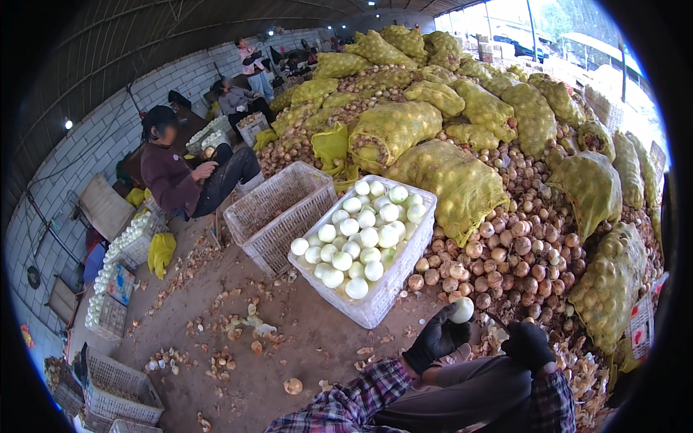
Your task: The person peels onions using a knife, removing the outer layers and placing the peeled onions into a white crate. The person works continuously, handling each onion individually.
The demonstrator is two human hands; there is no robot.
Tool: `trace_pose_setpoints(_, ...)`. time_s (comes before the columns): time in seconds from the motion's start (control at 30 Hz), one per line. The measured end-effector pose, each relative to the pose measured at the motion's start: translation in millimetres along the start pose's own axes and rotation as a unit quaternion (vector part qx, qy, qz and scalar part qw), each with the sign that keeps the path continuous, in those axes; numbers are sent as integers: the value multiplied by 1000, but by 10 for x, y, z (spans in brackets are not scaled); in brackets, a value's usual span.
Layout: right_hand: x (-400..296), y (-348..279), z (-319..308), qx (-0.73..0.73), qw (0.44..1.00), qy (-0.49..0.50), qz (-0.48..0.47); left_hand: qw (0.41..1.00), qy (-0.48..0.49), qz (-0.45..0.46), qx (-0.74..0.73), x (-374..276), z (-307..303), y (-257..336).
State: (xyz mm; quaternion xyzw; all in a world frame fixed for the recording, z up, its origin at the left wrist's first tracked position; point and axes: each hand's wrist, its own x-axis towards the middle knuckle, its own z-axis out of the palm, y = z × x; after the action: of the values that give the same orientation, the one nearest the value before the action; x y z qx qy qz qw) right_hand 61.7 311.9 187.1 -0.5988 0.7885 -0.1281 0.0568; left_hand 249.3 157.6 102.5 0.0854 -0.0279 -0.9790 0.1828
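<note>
My left hand [439,336], in a black glove, holds a peeled white onion [462,310] at its fingertips. To its right, my right hand [526,344], also gloved in black, is closed around a knife [498,321] whose dark blade points up and left towards the onion. The two hands are apart. Beyond my left hand stands a white plastic crate [364,318] heaped with peeled white onions [370,237]. Unpeeled onions [503,260] lie in a loose pile in front of my hands, and onion skins [576,368] cover the ground beside my right hand.
An emptier white crate [281,214] touches the full one. Yellow mesh sacks [449,184] of onions form a heap behind. A person [173,168] sits at the left near crates of peeled onions [108,270]; more people are farther back. Skins and a loose onion [293,386] lie on the floor.
</note>
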Motion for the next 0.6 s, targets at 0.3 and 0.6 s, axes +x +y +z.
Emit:
trace_pose_setpoints(0.3,-2,-42,-62,-4,1000,-30,7,1000,9,-1,-23,0,54,-26)
trace_pose_setpoints(0.6,-1,-73,-102,11,999,-43,4,1000,1,15,-11,41,-31,-26)
